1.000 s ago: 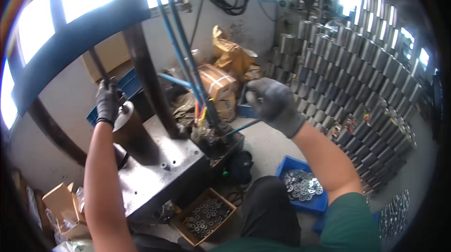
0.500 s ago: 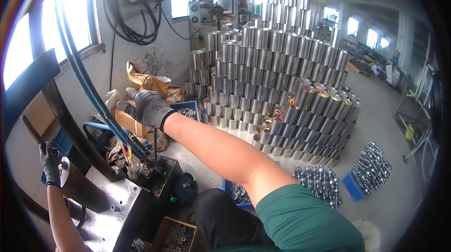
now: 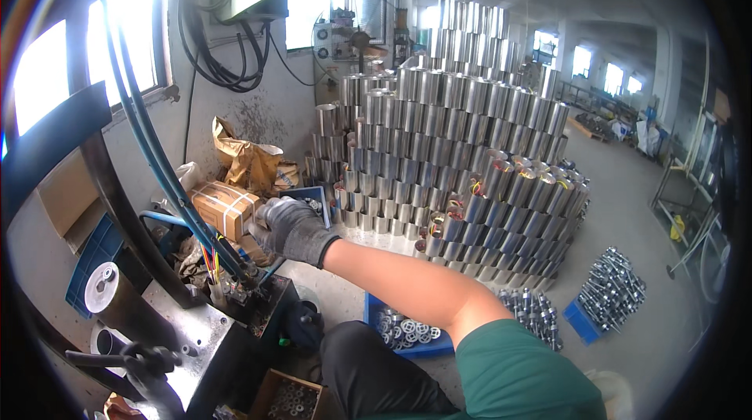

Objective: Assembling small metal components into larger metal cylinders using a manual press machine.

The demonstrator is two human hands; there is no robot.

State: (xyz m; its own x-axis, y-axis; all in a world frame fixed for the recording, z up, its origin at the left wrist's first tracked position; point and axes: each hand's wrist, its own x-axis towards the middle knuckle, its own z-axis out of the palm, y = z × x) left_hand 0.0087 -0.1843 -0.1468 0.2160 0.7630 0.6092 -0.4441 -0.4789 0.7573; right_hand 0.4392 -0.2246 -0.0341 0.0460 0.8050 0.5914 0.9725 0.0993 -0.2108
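Down at the near left, the left hand [image 3: 149, 369], in a dark glove, has its fingers clamped on a dark bar [image 3: 92, 359] that juts out to the left. Just beyond it stands the dark cylinder [image 3: 137, 314], pale on its top end, tilting a little in my view, set on the metal desk [image 3: 200, 326]. Now look across to the right: the right hand [image 3: 298, 233], gloved too, is reaching far out with its fingers curled, right at the upper end of a blue lever [image 3: 272, 269]; whether they close on it, I can't tell from here. Blue hoses [image 3: 145, 142] sweep down between the two hands, and a strapped carton [image 3: 223, 208] sits just left of that right hand. Near the person's knee there's a blue crate [image 3: 427, 351] of slotted metal discs [image 3: 407, 327], while on the far right side, shiny metal cylinders [image 3: 454, 114] rise in a great stepped stack, a heap of metal shafts [image 3: 615, 283] on the floor nearby.
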